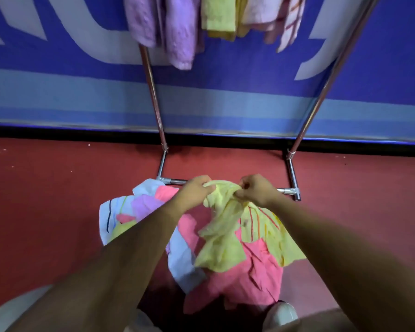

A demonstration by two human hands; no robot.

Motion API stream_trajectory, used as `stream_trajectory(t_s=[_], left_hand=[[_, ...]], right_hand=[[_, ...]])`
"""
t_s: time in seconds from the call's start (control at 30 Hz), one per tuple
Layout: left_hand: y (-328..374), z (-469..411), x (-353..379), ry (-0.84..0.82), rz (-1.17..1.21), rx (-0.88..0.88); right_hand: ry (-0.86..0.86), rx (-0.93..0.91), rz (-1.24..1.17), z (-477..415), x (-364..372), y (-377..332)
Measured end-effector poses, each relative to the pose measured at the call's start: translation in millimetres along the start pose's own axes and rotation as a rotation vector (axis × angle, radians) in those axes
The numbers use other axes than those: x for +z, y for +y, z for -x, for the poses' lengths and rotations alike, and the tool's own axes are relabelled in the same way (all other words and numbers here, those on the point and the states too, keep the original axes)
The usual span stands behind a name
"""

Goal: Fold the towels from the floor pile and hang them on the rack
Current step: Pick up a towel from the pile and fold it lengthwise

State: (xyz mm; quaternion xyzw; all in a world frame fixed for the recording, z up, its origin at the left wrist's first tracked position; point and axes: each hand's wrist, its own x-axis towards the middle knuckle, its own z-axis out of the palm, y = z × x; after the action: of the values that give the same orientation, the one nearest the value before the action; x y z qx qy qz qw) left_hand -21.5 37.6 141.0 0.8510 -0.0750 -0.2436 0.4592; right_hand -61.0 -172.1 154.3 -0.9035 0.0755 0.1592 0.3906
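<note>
Head view: yellow towel (222, 232) was lifted above the floor pile (244, 271), bunched at its top edge. Left hand (197, 189) gripped that edge on one side, right hand (254, 189) pinched it on the other, both with fingers curled into the cloth. Pile of pink, white and purple towels lay on the red floor (46, 212), just in front of the rack (291, 173) base bar. Purple, yellow and pink towels hung on the rack above, against the blue wall (58, 92).
</note>
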Motion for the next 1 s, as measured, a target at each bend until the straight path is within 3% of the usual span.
stream_trajectory(t_s=[0.3, 0.43, 0.73, 0.9, 1.0], left_hand=[[109.9, 97.9, -81.1, 0.29, 0.243, 0.343], [108.5, 129.1, -89.0, 0.262, 0.423, 0.391], [108.6, 142.5, -86.7, 0.079, 0.699, 0.391], [114.6, 150.2, -90.8, -0.081, 0.636, 0.414], [115.5, 151.2, -93.3, -0.074, 0.541, 0.381]], right_hand=[[0.284, -0.273, -0.21, 89.1, -70.1, -115.3], [0.309, -0.325, -0.357, 116.0, -61.2, -123.8], [0.104, -0.273, -0.569, 127.0, -44.8, -125.1], [-0.134, -0.264, -0.804, 124.5, -41.3, -132.7], [-0.158, -0.304, -0.69, 124.5, -42.0, -137.5]])
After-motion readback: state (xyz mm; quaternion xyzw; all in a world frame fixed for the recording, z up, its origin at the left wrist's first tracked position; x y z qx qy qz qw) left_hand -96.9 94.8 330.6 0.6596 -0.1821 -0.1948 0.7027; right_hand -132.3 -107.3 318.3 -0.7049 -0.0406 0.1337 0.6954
